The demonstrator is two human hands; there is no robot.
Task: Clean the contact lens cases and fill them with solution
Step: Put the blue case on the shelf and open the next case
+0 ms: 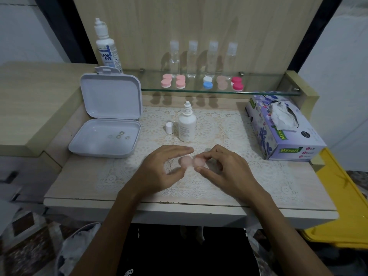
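A pale pink contact lens case [191,162] sits between my hands, just above the lace mat [219,128]. My right hand [225,168] pinches its right cup between thumb and fingers. My left hand [159,168] curves around its left cup, thumb below and fingers above; whether it touches the cup is blurred. Behind them a small white solution bottle [186,124] stands uncapped, its white cap [169,127] to the left. Several more lens cases line the glass shelf [258,92]: pink [166,81], pink [180,81], blue-white [207,82], beige [222,82], magenta [237,83].
An open white box [105,136] holding several small lenses lies at the left. A large solution bottle [107,48] stands behind it. Several clear bottles [192,58] stand on the shelf. A tissue box [282,126] is at the right, a yellow bin [338,206] beyond the desk edge.
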